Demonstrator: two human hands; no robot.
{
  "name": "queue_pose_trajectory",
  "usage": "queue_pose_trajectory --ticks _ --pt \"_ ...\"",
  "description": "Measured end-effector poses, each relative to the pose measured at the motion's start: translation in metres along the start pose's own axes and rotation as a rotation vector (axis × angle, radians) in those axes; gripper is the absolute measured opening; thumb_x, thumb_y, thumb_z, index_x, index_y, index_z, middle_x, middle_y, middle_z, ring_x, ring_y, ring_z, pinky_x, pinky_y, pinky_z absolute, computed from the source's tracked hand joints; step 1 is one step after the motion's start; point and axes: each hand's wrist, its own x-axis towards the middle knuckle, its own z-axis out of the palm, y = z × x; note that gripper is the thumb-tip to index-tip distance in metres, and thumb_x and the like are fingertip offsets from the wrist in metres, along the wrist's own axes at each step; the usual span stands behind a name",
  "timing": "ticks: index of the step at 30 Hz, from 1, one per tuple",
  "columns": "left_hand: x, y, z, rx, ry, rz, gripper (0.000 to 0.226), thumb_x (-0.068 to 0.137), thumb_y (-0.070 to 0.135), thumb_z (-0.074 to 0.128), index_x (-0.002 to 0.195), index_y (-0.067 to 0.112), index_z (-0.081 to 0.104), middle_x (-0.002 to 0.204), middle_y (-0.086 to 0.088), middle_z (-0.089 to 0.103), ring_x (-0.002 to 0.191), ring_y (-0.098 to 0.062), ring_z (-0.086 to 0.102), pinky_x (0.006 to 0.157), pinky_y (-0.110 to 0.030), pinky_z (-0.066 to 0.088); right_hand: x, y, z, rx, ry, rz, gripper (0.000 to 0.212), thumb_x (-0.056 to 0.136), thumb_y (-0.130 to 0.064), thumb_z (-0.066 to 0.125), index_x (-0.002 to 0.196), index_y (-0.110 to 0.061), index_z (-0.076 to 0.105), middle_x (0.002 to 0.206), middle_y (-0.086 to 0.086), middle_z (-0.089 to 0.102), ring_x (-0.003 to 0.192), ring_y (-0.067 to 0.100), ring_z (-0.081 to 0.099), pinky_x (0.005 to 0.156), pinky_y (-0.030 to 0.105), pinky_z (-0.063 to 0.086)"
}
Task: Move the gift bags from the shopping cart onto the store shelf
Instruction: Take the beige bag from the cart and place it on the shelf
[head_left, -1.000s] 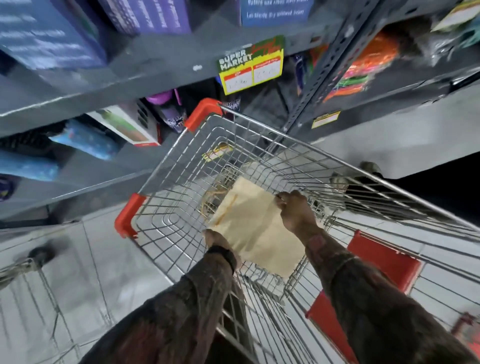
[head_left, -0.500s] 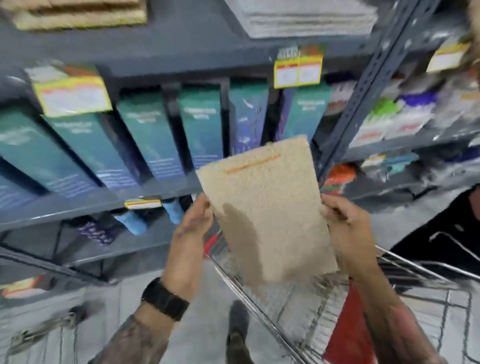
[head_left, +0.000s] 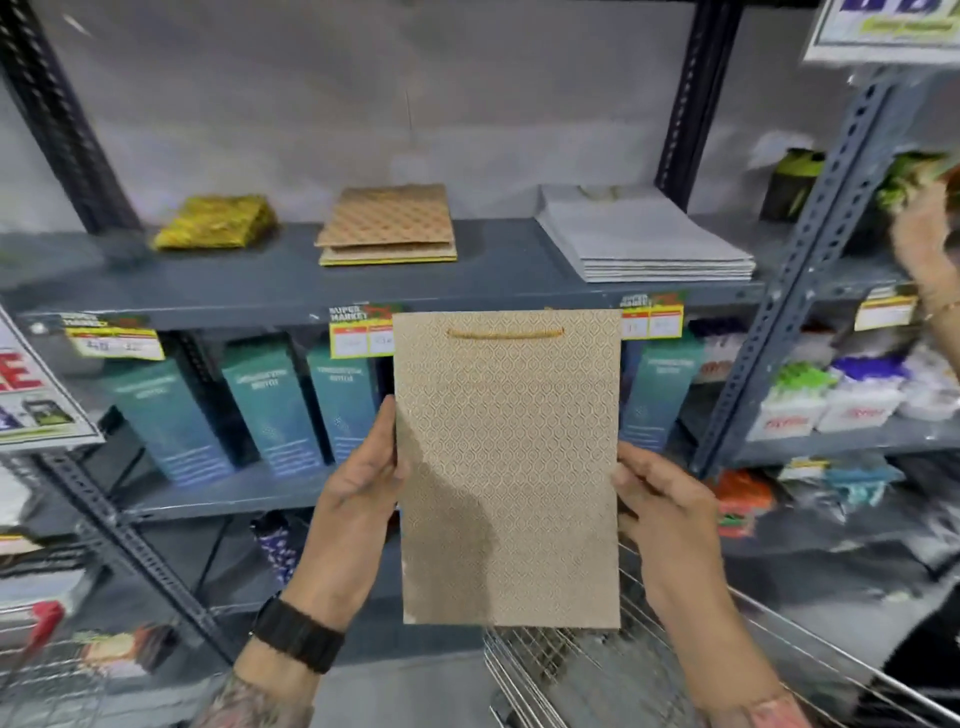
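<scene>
The left hand and right hand are gripping the upright gift bag by its side edges; the shelf is lying beyond them.

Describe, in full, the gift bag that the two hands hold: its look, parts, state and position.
The gift bag is flat and folded, beige paper with a fine gold lattice pattern and a gold cord handle near its top. It is held upright in the air before the shelf, above the cart. The left hand and right hand pinch its side edges.
</scene>
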Motion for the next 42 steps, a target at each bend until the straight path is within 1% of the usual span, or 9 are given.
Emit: queue_pose_trajectory --ticks 4,9,13,20,22,25,28,36,42 --pt "0.016 0.012 -0.001 0.050 -0.029 0.035 0.042 0.101 0.007 0.053 0.135 0.027 0.063 0.156 0.012 0.045 0.149 -0.006 0.036 0.120 -0.044 0.027 0.026 -0.008 0.010 0.023 -0.022 -0.024 0.033 0.095 0.001 0.063 0.097 -0.025 0.083 0.098 -0.001 0.083 0.083 0.013 0.078 0.059 0.026 0.060" --pt "0.057 0.047 0.004 0.030 0.007 0.130 0.055 0.090 0.011 0.060 0.143 0.024 0.057 0.146 0.010 0.058 0.136 -0.004 0.054 0.101 -0.022 0.052 0.087 -0.029 0.043 0.025 0.015 -0.097 0.020 0.087 -0.004 0.074 0.086 -0.022 0.083 0.091 0.009 0.082 0.083 0.025 0.071 0.080 0.039 0.054" --pt "0.112 0.083 -0.004 0.058 0.014 0.156 0.054 0.100 0.001 0.044 0.154 0.003 0.036 0.151 -0.003 0.054 0.140 -0.023 0.049 0.116 -0.044 0.037 0.142 -0.058 0.090 -0.027 -0.086 -0.189 0.017 0.086 -0.007 0.077 0.091 -0.022 0.084 0.093 0.000 0.083 0.089 0.019 0.078 0.084 0.036 0.058" --pt "0.243 0.146 -0.034 0.087 0.073 0.136 0.025 0.103 0.022 0.050 0.117 0.010 0.066 0.107 -0.005 0.071 0.089 -0.019 0.069 0.075 -0.030 0.056 0.237 -0.106 0.195 -0.239 -0.358 -0.178 0.039 0.091 -0.009 0.065 0.084 -0.044 0.083 0.094 -0.019 0.081 0.088 -0.005 0.075 0.078 0.018 0.056" --pt "0.284 0.159 -0.049 0.125 0.155 0.092 0.039 0.102 0.026 0.049 0.126 -0.002 0.062 0.111 -0.011 0.069 0.094 -0.027 0.067 0.080 -0.037 0.056 0.262 -0.111 0.224 -0.317 -0.404 -0.191 0.043 0.093 -0.011 0.066 0.081 -0.049 0.082 0.100 -0.010 0.081 0.091 -0.004 0.075 0.071 0.015 0.059" --pt "0.338 0.170 -0.063 0.103 0.194 -0.009 0.045 0.099 0.029 0.050 0.128 -0.005 0.058 0.124 -0.025 0.063 0.108 -0.039 0.063 0.100 -0.055 0.048 0.294 -0.111 0.262 -0.463 -0.375 -0.160 0.041 0.092 -0.018 0.069 0.128 0.002 0.064 0.134 0.022 0.065 0.115 0.032 0.069 0.095 0.048 0.057" --pt "0.382 0.166 -0.074 0.132 0.203 -0.082 0.047 0.099 0.031 0.051 0.133 -0.001 0.057 0.133 -0.025 0.060 0.122 -0.044 0.059 0.109 -0.059 0.041 0.316 -0.105 0.288 -0.544 -0.346 -0.106 0.058 0.091 -0.019 0.068 0.135 0.013 0.048 0.143 0.026 0.057 0.126 0.041 0.060 0.103 0.058 0.051" --pt "0.451 0.134 -0.106 0.421 0.224 -0.199 0.029 0.099 0.018 0.053 0.124 0.007 0.062 0.136 -0.020 0.061 0.123 -0.037 0.059 0.108 -0.047 0.046 0.365 -0.079 0.321 -0.650 -0.352 -0.098 0.059 0.097 -0.013 0.062 0.147 0.008 0.040 0.159 0.023 0.041 0.144 0.039 0.044 0.119 0.051 0.037" --pt "0.445 0.129 -0.132 0.424 0.005 -0.175 0.077 0.099 0.031 0.057 0.161 0.011 0.017 0.166 -0.008 0.024 0.148 -0.025 0.035 0.121 -0.035 0.027 0.363 -0.073 0.306 -0.622 -0.468 -0.193 0.093 0.084 -0.051 0.077 0.160 -0.022 0.032 0.165 -0.007 0.037 0.152 0.014 0.035 0.126 0.042 0.030"
